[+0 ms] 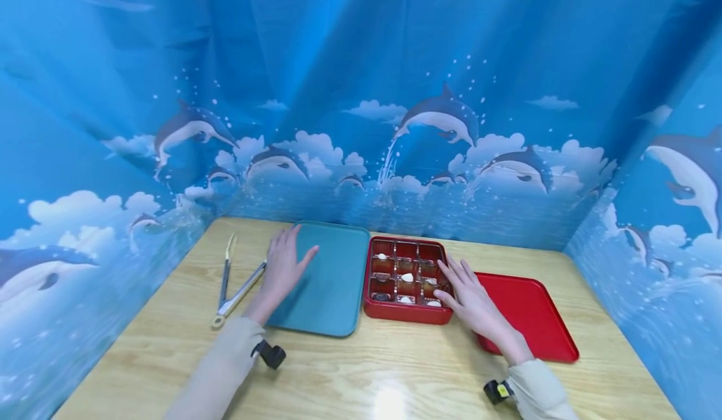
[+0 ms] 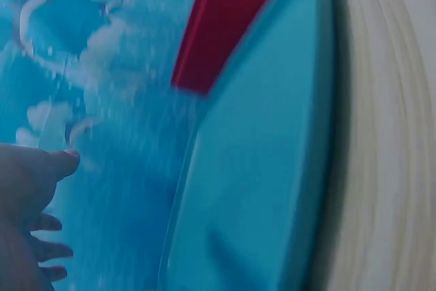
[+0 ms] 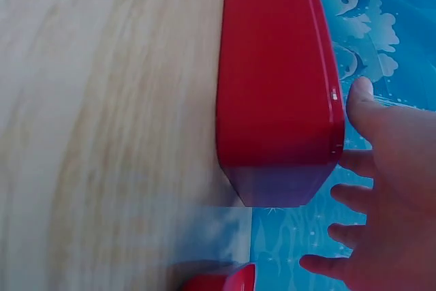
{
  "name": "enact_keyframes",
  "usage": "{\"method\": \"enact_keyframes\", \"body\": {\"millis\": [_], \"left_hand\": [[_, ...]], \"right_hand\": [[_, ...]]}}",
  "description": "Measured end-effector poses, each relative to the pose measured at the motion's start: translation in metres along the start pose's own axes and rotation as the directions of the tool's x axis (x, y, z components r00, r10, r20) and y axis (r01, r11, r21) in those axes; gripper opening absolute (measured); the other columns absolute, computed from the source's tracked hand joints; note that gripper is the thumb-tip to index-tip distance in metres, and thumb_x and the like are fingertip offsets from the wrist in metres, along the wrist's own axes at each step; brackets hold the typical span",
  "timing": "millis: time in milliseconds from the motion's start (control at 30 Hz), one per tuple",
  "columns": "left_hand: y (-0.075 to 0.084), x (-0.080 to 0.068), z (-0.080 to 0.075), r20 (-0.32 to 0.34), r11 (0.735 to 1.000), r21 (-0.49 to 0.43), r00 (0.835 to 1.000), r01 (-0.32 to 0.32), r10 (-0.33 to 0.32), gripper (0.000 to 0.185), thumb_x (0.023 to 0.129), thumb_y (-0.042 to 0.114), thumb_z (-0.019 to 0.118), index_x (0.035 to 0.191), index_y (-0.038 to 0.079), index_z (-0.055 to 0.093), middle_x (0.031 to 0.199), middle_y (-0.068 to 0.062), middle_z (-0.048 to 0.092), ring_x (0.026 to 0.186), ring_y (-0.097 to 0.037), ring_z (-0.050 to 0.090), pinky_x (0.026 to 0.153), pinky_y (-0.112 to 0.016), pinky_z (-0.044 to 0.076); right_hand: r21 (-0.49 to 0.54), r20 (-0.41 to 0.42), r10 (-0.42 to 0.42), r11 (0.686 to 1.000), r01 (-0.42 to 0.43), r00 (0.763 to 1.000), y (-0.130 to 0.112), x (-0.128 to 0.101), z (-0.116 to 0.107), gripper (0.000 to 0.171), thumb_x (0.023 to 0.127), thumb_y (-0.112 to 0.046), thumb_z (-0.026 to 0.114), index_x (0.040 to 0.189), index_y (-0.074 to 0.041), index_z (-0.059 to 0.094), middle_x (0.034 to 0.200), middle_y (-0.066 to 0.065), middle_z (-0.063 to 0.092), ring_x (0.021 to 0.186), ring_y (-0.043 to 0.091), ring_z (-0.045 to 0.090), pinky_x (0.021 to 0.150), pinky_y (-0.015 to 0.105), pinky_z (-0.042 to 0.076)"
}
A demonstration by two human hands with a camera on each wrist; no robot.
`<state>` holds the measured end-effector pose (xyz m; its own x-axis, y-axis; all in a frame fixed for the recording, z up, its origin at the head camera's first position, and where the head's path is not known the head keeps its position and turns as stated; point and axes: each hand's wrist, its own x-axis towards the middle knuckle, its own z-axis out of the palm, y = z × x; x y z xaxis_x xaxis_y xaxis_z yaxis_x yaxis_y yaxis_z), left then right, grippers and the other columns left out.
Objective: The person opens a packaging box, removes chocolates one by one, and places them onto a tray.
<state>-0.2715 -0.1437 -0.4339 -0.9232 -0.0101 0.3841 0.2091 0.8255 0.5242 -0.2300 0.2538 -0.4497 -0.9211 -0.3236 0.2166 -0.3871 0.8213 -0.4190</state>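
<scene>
Here, the left hand [image 1: 282, 268] lies flat on the teal tray [image 1: 329, 288], fingers [image 1: 289, 238] straight and spread over its left half, gripping nothing. The tray is a smooth matte rectangle with rounded corners and a shallow raised rim; it rests flat on the desk [image 1: 361, 370], a pale wood-grain surface with a glossy reflection near the front edge.

The right hand [image 1: 470, 294] rests with fingers extended and slightly spread on the right edge of the red compartment box [image 1: 407, 312], the fingertips reaching over its right-hand cells. The box is a glossy red rectangle with upright walls, divided into a grid of small square cells. Several cells hold small white pieces; others hold darker pieces whose shape is probably rounded, though the view is too small to confirm. The box stands just beside the teal tray, right of it.

Under the right palm and wrist lies the red tray [image 1: 536, 320], flat, smooth, with rounded corners, touching the right side of the box.

Metal tongs [image 1: 231, 288] lie on the desk just left of the teal tray, two thin polished arms joined at the near end and splayed toward the far end.

The right wrist view shows a glossy red wall [image 3: 272, 86] with a rounded corner against the wood grain.
</scene>
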Motion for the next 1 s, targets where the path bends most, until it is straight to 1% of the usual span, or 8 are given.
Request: {"method": "enact_keyframes", "body": {"millis": [133,333,400,500,600,700,800,1000], "left_hand": [[-0.028,-0.003,-0.015,0.024,0.993,0.084,0.996,0.087,-0.089,0.078,0.101,0.041,0.061,0.153,-0.010,0.031,0.155,-0.035,0.031,0.147,-0.051,0.021,0.117,-0.065,0.017],[-0.061,-0.008,-0.030,0.010,0.970,0.170,0.984,0.174,-0.178,0.085,0.099,0.043,0.062,0.153,-0.011,0.026,0.155,-0.039,0.025,0.145,-0.055,0.019,0.116,-0.068,0.017],[-0.069,-0.009,-0.033,0.021,0.958,0.193,0.975,0.212,-0.220,0.090,0.098,0.044,0.064,0.154,-0.012,0.022,0.154,-0.042,0.021,0.143,-0.058,0.018,0.114,-0.070,0.017],[-0.078,-0.011,-0.035,0.077,0.938,0.221,0.954,0.267,-0.290,0.096,0.096,0.043,0.066,0.154,-0.014,0.015,0.153,-0.046,0.013,0.141,-0.063,0.015,0.113,-0.073,0.015],[-0.086,-0.012,-0.034,0.132,0.919,0.239,0.927,0.313,-0.350,0.099,0.096,0.039,0.067,0.154,-0.016,0.009,0.152,-0.049,0.009,0.140,-0.066,0.013,0.112,-0.075,0.015],[-0.092,-0.011,-0.032,0.157,0.906,0.247,0.909,0.343,-0.387,0.100,0.096,0.038,0.066,0.154,-0.017,0.005,0.150,-0.050,0.007,0.138,-0.067,0.016,0.110,-0.074,0.021],[-0.094,-0.010,-0.031,0.156,0.893,0.255,0.896,0.371,-0.416,0.104,0.095,0.041,0.066,0.151,-0.021,0.004,0.146,-0.054,0.012,0.133,-0.068,0.024,0.107,-0.072,0.028],[-0.091,-0.009,-0.033,0.157,0.849,0.359,0.872,0.388,-0.464,0.117,0.092,0.054,0.066,0.143,-0.031,0.006,0.129,-0.057,0.033,0.120,-0.065,0.043,0.099,-0.066,0.040]], "right_hand": [[0.000,0.012,0.002,1.000,-0.002,1.000,0.000,-0.002,0.001,0.074,0.099,-0.038,0.064,0.157,-0.004,0.034,0.165,0.022,0.023,0.151,0.049,0.011,0.108,0.076,0.023],[0.007,0.015,-0.025,1.000,0.025,1.000,0.003,-0.003,0.002,0.074,0.099,-0.037,0.064,0.156,0.000,0.035,0.164,0.025,0.022,0.148,0.052,0.015,0.106,0.077,0.026],[0.009,0.031,-0.013,1.000,0.013,0.999,0.003,-0.002,0.002,0.074,0.099,-0.037,0.063,0.156,0.000,0.034,0.165,0.024,0.021,0.149,0.052,0.014,0.108,0.076,0.024],[0.007,0.058,0.007,1.000,-0.007,0.998,0.004,-0.001,0.002,0.075,0.100,-0.039,0.062,0.157,-0.001,0.033,0.165,0.023,0.019,0.150,0.050,0.011,0.109,0.075,0.023],[0.002,0.084,0.022,1.000,-0.022,0.996,0.004,-0.001,0.002,0.075,0.101,-0.043,0.060,0.157,-0.001,0.032,0.165,0.023,0.019,0.151,0.050,0.010,0.110,0.075,0.023],[-0.005,0.098,0.032,0.999,-0.032,0.995,0.005,-0.001,0.002,0.076,0.101,-0.045,0.058,0.157,-0.001,0.032,0.165,0.023,0.018,0.150,0.051,0.011,0.109,0.074,0.024],[-0.010,0.104,0.042,0.999,-0.041,0.994,0.004,-0.002,0.002,0.077,0.101,-0.045,0.058,0.158,-0.001,0.031,0.166,0.023,0.018,0.150,0.051,0.011,0.109,0.075,0.024],[-0.014,0.104,0.046,0.999,-0.045,0.994,0.004,-0.002,0.002,0.077,0.101,-0.045,0.058,0.157,-0.001,0.032,0.166,0.023,0.018,0.150,0.051,0.012,0.108,0.075,0.024]]}}
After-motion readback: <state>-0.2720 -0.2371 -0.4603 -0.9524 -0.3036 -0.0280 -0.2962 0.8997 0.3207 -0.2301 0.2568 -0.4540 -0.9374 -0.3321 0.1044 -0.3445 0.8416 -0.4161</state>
